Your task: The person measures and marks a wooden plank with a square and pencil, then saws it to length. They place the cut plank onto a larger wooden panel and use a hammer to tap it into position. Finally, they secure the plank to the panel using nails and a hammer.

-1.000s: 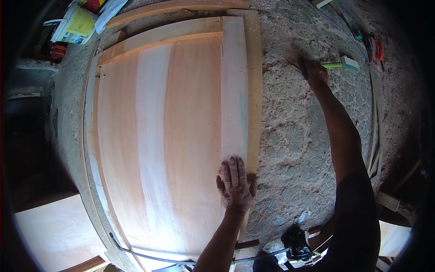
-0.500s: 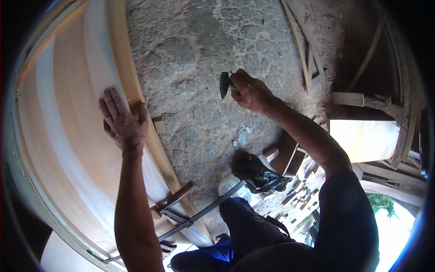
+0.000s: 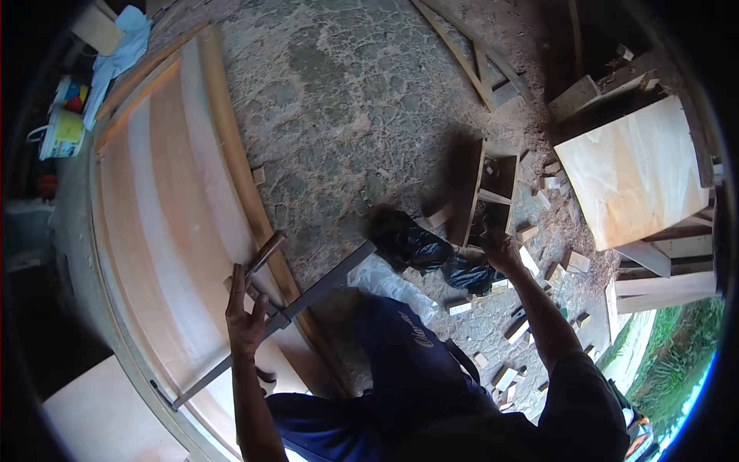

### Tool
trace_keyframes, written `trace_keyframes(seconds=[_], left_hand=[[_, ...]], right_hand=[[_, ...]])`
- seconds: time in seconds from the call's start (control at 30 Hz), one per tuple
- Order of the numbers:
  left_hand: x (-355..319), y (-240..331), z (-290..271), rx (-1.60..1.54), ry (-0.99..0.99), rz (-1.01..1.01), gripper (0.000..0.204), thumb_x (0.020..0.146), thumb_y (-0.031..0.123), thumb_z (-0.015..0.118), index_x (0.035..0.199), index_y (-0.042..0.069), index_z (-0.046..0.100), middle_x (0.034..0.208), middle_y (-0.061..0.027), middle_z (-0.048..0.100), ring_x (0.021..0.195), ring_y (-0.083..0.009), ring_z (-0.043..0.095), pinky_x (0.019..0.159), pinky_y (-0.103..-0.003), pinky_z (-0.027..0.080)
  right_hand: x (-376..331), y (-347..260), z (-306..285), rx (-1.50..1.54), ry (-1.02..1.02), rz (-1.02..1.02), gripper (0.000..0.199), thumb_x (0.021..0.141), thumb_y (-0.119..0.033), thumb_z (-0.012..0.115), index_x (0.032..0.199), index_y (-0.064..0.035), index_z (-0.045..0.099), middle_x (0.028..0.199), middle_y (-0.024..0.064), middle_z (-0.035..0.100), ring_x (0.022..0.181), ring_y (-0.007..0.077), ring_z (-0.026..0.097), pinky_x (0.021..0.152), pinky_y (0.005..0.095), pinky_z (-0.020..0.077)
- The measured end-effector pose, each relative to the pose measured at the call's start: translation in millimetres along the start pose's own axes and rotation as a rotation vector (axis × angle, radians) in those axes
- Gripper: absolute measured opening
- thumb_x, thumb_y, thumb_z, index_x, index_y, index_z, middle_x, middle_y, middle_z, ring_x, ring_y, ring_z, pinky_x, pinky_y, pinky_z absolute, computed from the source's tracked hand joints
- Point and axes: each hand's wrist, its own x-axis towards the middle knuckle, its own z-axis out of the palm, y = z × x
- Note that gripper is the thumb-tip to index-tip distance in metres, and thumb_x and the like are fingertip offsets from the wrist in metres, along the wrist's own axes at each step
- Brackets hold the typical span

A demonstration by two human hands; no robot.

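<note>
My left hand point(image 3: 246, 319) is over the lower part of a large striped wooden panel point(image 3: 173, 192), fingers stretched and thumb apart. It is right beside a bar clamp point(image 3: 327, 285) that lies across the panel; whether the fingertips touch the clamp's wooden handle point(image 3: 265, 252) I cannot tell. My right hand point(image 3: 502, 254) reaches to the near end of an open wooden box with a divider point(image 3: 495, 197). Its fingers are dark and blurred, and no hammer can be made out in them.
Black plastic bags point(image 3: 412, 245) and a clear plastic bag point(image 3: 389, 285) lie on the rough floor by my knee. Several wood offcuts point(image 3: 577, 262) are scattered at the right, below a pale plywood sheet point(image 3: 635, 173). A white and yellow bucket point(image 3: 63, 135) stands far left.
My left hand has moved off the panel's edge, back toward the clamp. My right hand, which held a hammer over the floor, has moved down and right to the wooden box. The view has shifted.
</note>
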Motion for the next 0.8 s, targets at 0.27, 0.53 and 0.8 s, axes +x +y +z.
trace_keyframes(seconds=[0.27,0.53,0.8], left_hand=[[-374,31,-72,0.196,1.071,-0.591,0.043,0.101,0.022,0.064,0.139,0.003,0.058,0.109,-0.0134,0.071,0.086,-0.0134,0.064,0.078,-0.031,0.053],[-737,24,198,0.394,1.565,-1.547,0.062,0.097,0.038,0.061,0.142,-0.003,0.051,0.146,-0.0273,0.050,0.136,-0.0421,0.047,0.113,-0.048,0.038],[-793,1,315,-0.219,1.647,-1.647,0.104,0.087,0.044,0.075,0.153,-0.014,0.021,0.151,-0.0378,0.038,0.141,-0.0425,0.043,0.115,-0.043,0.038]], right_hand=[[-56,8,77,-0.245,0.183,-0.602,0.028,0.105,-0.022,0.046,0.115,0.0001,0.061,0.115,0.0235,0.065,0.103,0.0419,0.064,0.088,0.0471,0.0526],[-85,-278,153,-0.187,-0.421,-1.212,0.046,0.101,-0.019,0.055,0.140,0.0043,0.046,0.129,0.0317,0.058,0.121,0.0483,0.056,0.098,0.0512,0.0460],[-168,-382,285,-0.518,-0.670,-1.765,0.040,0.099,-0.022,0.054,0.131,0.0007,0.046,0.123,0.0286,0.055,0.115,0.0499,0.055,0.092,0.0548,0.0471]])
